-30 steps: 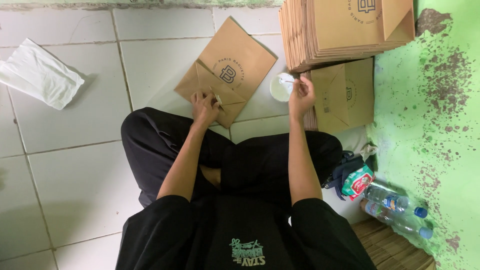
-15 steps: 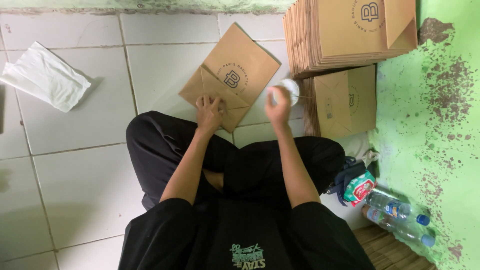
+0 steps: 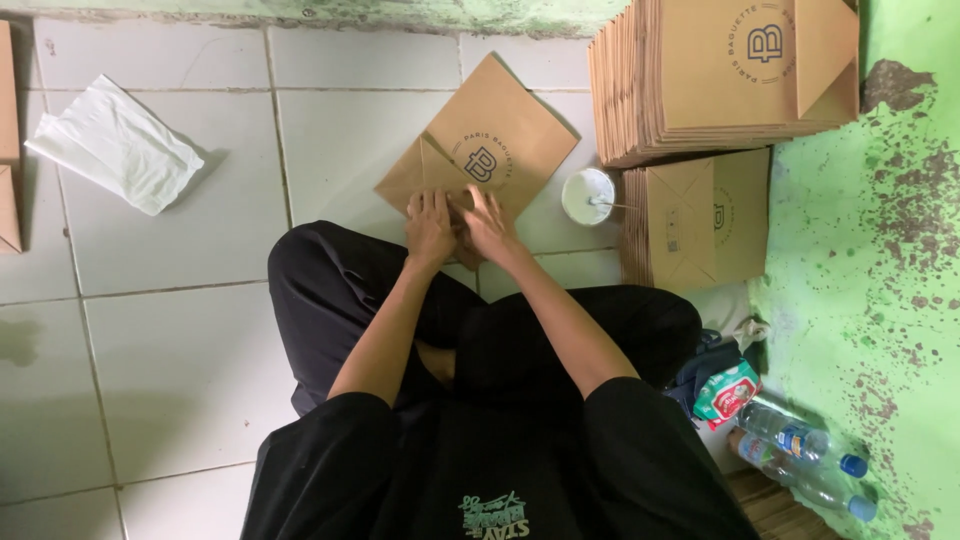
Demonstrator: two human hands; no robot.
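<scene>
The person is sitting cross-legged on the white tiled floor (image 3: 180,330) and is pressing both hands on a flat brown paper bag (image 3: 500,140) that is lying on the tiles just in front of the knees. The left hand (image 3: 430,225) and the right hand (image 3: 488,225) are resting side by side on the folded bottom end of the bag, fingers spread flat, not closing around anything.

The bag is looking light and thin, stiff only along its creases, so it probably slides easily on the smooth tile and bends if it is lifted by one corner. Holding it flat with the palms, or pinching it at the folded bottom edge, seems the safest.

Near the right hand a small white cup (image 3: 588,195) is standing, and beside it stacks of the same bags (image 3: 700,90).
</scene>
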